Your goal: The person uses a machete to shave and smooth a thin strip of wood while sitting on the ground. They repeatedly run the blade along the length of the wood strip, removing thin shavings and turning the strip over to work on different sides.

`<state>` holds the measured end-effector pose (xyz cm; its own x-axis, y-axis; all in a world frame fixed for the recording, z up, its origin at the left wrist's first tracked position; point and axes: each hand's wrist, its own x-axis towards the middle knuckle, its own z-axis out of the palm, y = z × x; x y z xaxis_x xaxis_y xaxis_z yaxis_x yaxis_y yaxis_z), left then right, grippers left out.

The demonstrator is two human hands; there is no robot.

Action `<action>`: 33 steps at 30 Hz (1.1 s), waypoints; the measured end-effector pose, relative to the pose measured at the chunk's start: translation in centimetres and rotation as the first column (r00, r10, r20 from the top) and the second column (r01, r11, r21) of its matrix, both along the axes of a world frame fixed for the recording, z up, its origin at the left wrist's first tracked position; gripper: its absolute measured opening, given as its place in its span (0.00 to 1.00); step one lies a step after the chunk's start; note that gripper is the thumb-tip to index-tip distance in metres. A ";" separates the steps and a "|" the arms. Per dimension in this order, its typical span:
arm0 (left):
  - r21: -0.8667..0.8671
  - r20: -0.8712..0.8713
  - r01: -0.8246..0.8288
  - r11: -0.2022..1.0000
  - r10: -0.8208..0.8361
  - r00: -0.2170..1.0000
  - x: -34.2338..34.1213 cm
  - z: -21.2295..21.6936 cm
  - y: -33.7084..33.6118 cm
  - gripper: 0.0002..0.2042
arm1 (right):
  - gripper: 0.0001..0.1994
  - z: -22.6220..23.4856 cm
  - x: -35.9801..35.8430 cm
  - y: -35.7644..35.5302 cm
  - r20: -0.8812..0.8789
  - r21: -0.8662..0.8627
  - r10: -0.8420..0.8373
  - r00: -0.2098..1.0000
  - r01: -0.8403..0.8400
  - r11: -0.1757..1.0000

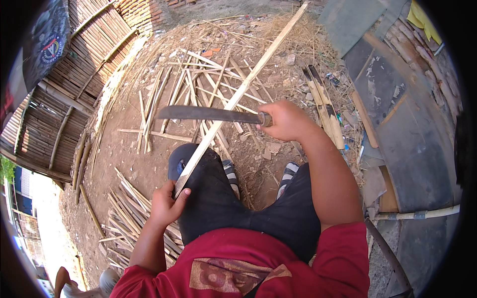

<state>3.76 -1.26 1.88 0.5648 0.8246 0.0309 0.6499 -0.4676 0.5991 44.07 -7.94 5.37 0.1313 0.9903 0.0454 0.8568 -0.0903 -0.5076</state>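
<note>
A long, pale strip of split bamboo (255, 72) slants from my lap up toward the far right. Its near end is gripped by my left hand (168, 202), beside my left thigh, with the thumb pressed along it. My right hand (284, 120) is wrapped round the handle of a machete (211, 113). The dark, broad blade points left and crosses over the middle of the strip; whether it touches the wood I cannot tell. My fingers hide most of the handle.
Several split strips (196, 84) lie crisscrossed on the dirt ahead. Another heap of strips (130, 211) is by my left side. Bamboo wall panels (92, 54) stand at the left. Dark sheets (412, 139) and a pale pole (417, 214) lie along the right.
</note>
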 end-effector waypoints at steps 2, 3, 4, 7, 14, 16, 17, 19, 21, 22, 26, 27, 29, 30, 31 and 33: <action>0.019 -0.022 -0.046 0.999 0.046 0.999 1.2 1.5 -0.5 0.17 | 0.13 0.1 2.0 -0.1 -0.096 0.016 -0.141 0.985 0.143 0.990; 0.044 -0.020 -0.034 0.998 0.035 0.999 1.1 1.5 -0.4 0.18 | 0.12 0.0 2.4 0.1 -0.150 0.022 -0.201 0.968 0.206 0.978; 0.070 -0.019 -0.021 0.997 0.022 1.000 1.0 1.2 -0.2 0.18 | 0.13 -0.4 2.1 0.2 -0.116 0.065 -0.147 0.982 0.155 0.986; 0.132 -0.052 0.010 0.991 -0.003 0.999 1.3 0.6 0.0 0.19 | 0.15 -1.8 -1.0 0.5 -0.016 0.181 0.062 0.998 -0.058 0.982; 0.153 -0.067 -0.007 0.988 0.017 0.998 3.3 0.7 0.2 0.20 | 0.13 -1.8 0.1 1.2 -0.136 0.074 0.070 0.988 -0.061 0.995; 0.130 -0.071 -0.024 0.991 0.033 0.997 3.6 1.1 0.2 0.20 | 0.14 -1.4 -0.9 1.2 -0.107 0.037 0.042 0.993 -0.038 0.999; 0.119 -0.073 -0.031 0.992 0.040 0.997 3.8 1.2 0.3 0.20 | 0.14 -1.3 -1.6 1.2 -0.075 0.055 0.047 0.996 -0.043 0.998; 0.167 -0.046 0.038 0.985 -0.030 0.998 4.0 1.1 -0.1 0.19 | 0.15 0.4 -3.8 0.9 0.003 -0.001 0.115 0.993 -0.115 0.993; 0.172 -0.001 0.038 0.984 -0.038 0.999 3.9 0.6 0.1 0.19 | 0.15 0.2 -3.3 1.4 -0.056 -0.066 0.151 0.987 -0.154 0.986; 0.148 0.033 0.021 0.989 -0.026 0.999 4.1 0.2 0.5 0.20 | 0.15 0.4 -2.4 1.1 -0.084 -0.100 0.151 0.985 -0.159 0.982; 0.143 -0.095 0.028 0.989 -0.015 0.995 4.7 1.7 1.2 0.20 | 0.14 -2.1 -0.7 1.3 0.035 0.069 0.042 0.998 -0.044 0.997; 0.136 -0.073 0.028 0.990 -0.018 0.997 4.7 1.7 1.1 0.21 | 0.14 -1.1 -1.7 1.2 -0.061 0.019 0.028 0.998 -0.027 0.999; 0.109 -0.035 0.041 0.993 -0.038 0.999 4.9 1.3 0.4 0.21 | 0.14 -0.7 -3.5 1.0 0.020 0.072 0.091 0.996 -0.092 0.993; 0.141 -0.022 0.065 0.988 -0.063 0.998 5.0 1.1 0.2 0.21 | 0.14 -0.5 -4.2 1.1 0.063 0.100 0.124 0.990 -0.130 0.986; 0.174 -0.010 0.087 0.981 -0.087 0.996 5.1 0.9 0.1 0.21 | 0.13 -0.3 -4.4 1.2 0.175 0.084 0.205 0.963 -0.222 0.971; 0.187 -0.002 0.074 0.980 -0.075 0.997 5.3 0.6 0.4 0.21 | 0.13 -1.1 -2.3 1.4 -0.035 0.014 0.158 0.987 -0.158 0.987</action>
